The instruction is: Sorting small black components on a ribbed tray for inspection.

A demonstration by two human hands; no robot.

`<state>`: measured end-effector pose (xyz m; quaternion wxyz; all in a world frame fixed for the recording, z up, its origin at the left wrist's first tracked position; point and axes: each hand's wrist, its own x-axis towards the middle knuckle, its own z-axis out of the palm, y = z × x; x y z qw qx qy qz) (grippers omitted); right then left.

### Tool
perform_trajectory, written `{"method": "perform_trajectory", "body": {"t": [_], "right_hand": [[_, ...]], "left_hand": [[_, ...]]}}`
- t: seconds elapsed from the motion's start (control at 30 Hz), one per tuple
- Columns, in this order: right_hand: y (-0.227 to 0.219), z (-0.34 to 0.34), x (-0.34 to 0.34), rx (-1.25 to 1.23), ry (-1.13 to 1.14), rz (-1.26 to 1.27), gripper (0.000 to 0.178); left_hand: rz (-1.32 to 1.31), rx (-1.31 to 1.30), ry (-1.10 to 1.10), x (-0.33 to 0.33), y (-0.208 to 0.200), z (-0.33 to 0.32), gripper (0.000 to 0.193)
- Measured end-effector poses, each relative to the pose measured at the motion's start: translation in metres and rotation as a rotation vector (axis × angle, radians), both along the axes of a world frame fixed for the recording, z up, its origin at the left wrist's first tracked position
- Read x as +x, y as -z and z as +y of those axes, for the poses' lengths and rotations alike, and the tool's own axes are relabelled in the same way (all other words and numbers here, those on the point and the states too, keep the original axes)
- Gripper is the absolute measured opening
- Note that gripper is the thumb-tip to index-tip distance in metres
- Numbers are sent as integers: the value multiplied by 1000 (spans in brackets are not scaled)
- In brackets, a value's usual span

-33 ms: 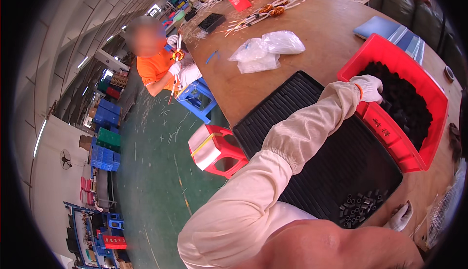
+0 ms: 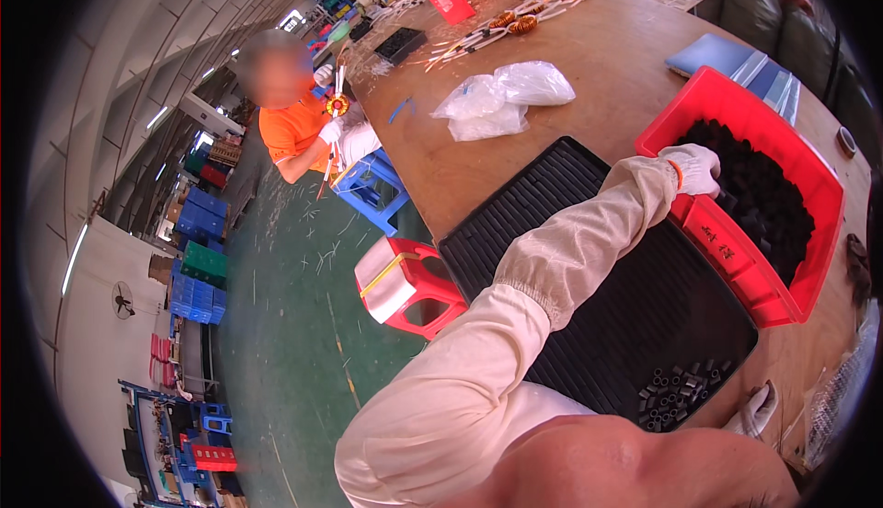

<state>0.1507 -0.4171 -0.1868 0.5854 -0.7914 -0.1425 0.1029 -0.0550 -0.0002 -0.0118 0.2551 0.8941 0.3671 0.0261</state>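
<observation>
My left hand [image 2: 697, 169], in a white glove with an orange cuff, reaches over the near side of a red plastic bin [image 2: 832, 200]. Its fingers dip toward many short black pieces [image 2: 756, 197] heaped inside; the fingertips are hidden, so any grip there cannot be made out. Below my sleeved forearm lies a large black tray [image 2: 685, 301] with long rows of dark pieces. Several loose short black tubes [image 2: 679, 396] are gathered at its near corner, some on end, others on their sides. My right hand cannot be made out.
A glove-like pale cloth [image 2: 758, 410] lies beside the tray. Beyond it are clear plastic bags [image 2: 506, 96] and copper-wound coils [image 2: 522, 25]. To the left stand a red stool [image 2: 425, 289] and a co-worker in orange [image 2: 292, 128], holding a coil. A tape roll [image 2: 846, 141] sits far right.
</observation>
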Motion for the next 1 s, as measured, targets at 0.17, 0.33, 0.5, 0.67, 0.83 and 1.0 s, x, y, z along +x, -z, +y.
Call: {"method": "perform_trajectory", "body": {"t": [0.17, 0.33, 0.5, 0.67, 0.83, 1.0], "right_hand": [[2, -3, -5, -16, -27, -20, 30], [-3, -3, -6, 3, -50, -28, 30], [-2, -4, -3, -10, -70, -43, 30], [1, -3, -3, 5, -65, -63, 31], [5, -4, 0, -13, -64, -33, 30], [3, -4, -2, -4, -61, 35, 31]], "left_hand": [[9, -14, -9, 4, -4, -6, 47], [33, -66, -48, 2, -10, -10, 49], [5, -62, -37, 6, -5, -8, 46], [-3, -64, -54, 6, -7, -9, 45], [-16, -28, -50, 4, -5, -10, 45], [-2, -36, -50, 4, -6, -11, 46]]}}
